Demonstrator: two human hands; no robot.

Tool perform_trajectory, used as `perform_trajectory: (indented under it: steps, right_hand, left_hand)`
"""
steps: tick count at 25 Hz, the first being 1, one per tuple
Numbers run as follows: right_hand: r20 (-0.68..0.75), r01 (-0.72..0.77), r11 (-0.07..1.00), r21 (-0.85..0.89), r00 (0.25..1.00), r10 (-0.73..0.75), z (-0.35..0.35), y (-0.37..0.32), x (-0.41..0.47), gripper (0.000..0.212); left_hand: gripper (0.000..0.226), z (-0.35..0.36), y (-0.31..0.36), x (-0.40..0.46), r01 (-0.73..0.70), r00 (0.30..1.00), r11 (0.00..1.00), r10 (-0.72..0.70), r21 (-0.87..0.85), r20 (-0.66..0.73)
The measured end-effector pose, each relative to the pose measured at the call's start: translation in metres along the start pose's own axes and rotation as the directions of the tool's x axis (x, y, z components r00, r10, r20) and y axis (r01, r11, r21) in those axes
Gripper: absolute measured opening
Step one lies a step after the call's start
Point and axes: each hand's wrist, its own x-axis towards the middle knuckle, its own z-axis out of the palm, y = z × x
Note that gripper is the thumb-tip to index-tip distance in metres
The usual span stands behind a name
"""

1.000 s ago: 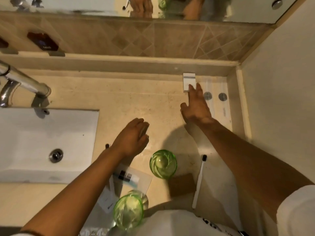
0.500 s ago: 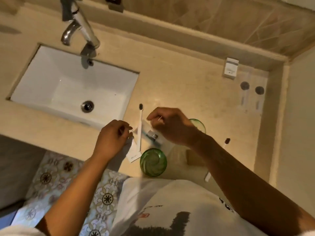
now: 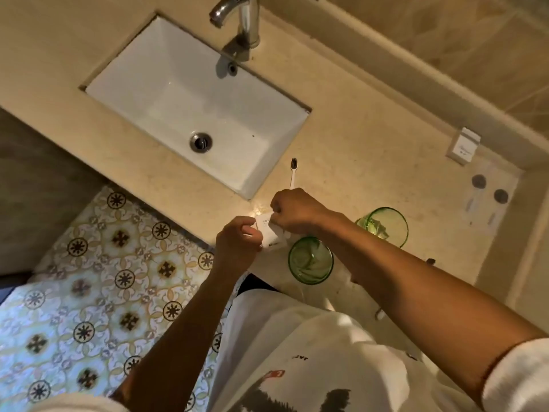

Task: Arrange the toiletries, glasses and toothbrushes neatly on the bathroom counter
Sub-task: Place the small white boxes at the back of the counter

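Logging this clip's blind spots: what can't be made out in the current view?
- Second toothbrush: head view, the right forearm covers all but its bristle end.
- White packet: both hands cover its edges; print too small to read.
- White box label: too small.
- Tap: top cut off by the frame edge.

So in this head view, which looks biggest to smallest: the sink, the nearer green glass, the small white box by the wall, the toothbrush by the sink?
1. White rectangular sink
2. Nearer green glass tumbler
3. Small white box and white black-bristled toothbrush: alike, unranked.
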Motion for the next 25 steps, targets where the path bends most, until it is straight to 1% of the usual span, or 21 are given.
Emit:
perform_trajectory:
  steps: [1, 3, 6, 7, 8, 9, 11, 13, 15, 17, 19, 22, 25]
  right_hand:
    - [0.016, -0.007, 1.000, 0.001, 1.000, 0.007, 0.001, 0.000, -0.001, 0.019]
    - [0.036, -0.015, 1.000, 0.018, 0.999, 0.014, 0.003, -0.002, -0.001, 0.030]
    - [0.015, -0.017, 0.999, 0.052, 1.000, 0.016, 0.001, 0.000, -0.003, 0.029]
    - [-0.001, -0.023, 0.995, 0.094, 1.000, 0.024, -0.001, 0.002, -0.004, 0.029]
    - [-0.026, -0.032, 0.988, 0.154, 0.999, 0.037, -0.003, 0.003, -0.004, 0.030]
    - [-0.056, -0.039, 0.973, 0.225, 0.997, 0.053, -0.005, 0.004, -0.006, 0.031]
    - [-0.102, -0.059, 0.931, 0.361, 0.989, 0.103, -0.012, 0.007, -0.011, 0.036]
    - [-0.136, -0.060, 0.878, 0.475, 0.981, 0.141, -0.024, 0.014, -0.016, 0.043]
    - [-0.188, -0.049, 0.819, 0.572, 0.964, 0.189, -0.041, 0.025, -0.022, 0.050]
    - [-0.254, -0.036, 0.764, 0.645, 0.932, 0.258, -0.060, 0.041, -0.028, 0.051]
    - [-0.296, -0.030, 0.707, 0.706, 0.895, 0.334, -0.078, 0.062, -0.031, 0.048]
    - [-0.310, -0.037, 0.599, 0.800, 0.829, 0.465, -0.095, 0.107, -0.036, 0.047]
    - [-0.332, -0.015, 0.511, 0.860, 0.743, 0.581, -0.101, 0.155, -0.049, 0.053]
  left_hand:
    - [0.029, 0.000, 0.001, 0.000, -0.006, 1.000, 1.000, 0.005, 0.011, 0.022]
    - [0.030, -0.001, 0.001, 0.000, -0.006, 0.999, 1.000, 0.006, -0.012, 0.042]
    - [0.037, -0.003, 0.006, 0.000, -0.039, 0.999, 0.999, 0.039, -0.031, -0.007]
    - [0.038, -0.004, 0.007, 0.001, -0.052, 0.998, 0.998, 0.051, -0.038, -0.028]
    - [0.035, -0.007, 0.009, 0.002, -0.061, 0.997, 0.996, 0.058, -0.060, -0.043]
    - [0.030, -0.008, 0.011, 0.002, -0.037, 0.999, 0.993, 0.032, -0.112, -0.042]
    - [0.032, -0.012, 0.022, 0.005, 0.032, 0.999, 0.967, -0.030, -0.251, 0.012]
    - [0.040, -0.013, 0.035, 0.012, 0.013, 0.999, 0.939, 0.001, -0.344, 0.039]
    - [0.047, -0.012, 0.058, 0.020, -0.041, 0.997, 0.921, 0.066, -0.388, 0.051]
    - [0.052, -0.007, 0.085, 0.029, -0.101, 0.987, 0.907, 0.141, -0.408, 0.071]
    - [0.057, 0.003, 0.118, 0.037, -0.119, 0.976, 0.896, 0.185, -0.428, 0.116]
    - [0.059, 0.036, 0.173, 0.053, -0.076, 0.956, 0.892, 0.193, -0.446, 0.223]
    - [0.059, 0.081, 0.221, 0.068, -0.041, 0.924, 0.898, 0.201, -0.439, 0.326]
